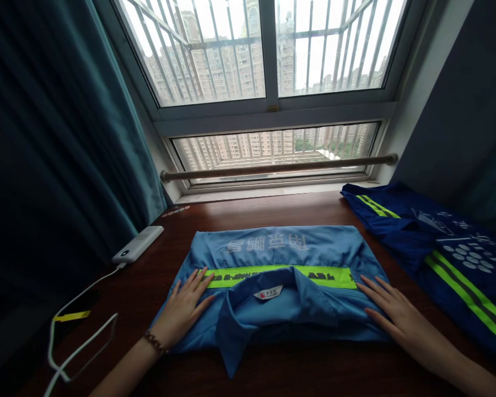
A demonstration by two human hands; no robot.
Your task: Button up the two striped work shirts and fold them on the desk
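Note:
A light blue work shirt (281,251) lies folded on the dark wooden table (273,207), collar toward me, with a neon yellow reflective band across it. My left hand (186,306) rests flat on the shirt's left side, fingers spread. On the right side of the shirt my right hand (391,311) lies flat too, fingers stretched out. Neither hand holds anything.
A darker blue garment (450,253) with yellow stripes lies at the right of the table. A white power bank (138,243) with a white cable (78,336) sits at the left, near a dark phone (76,314). Teal curtains (58,138) hang left; a window (268,82) with a rail is ahead.

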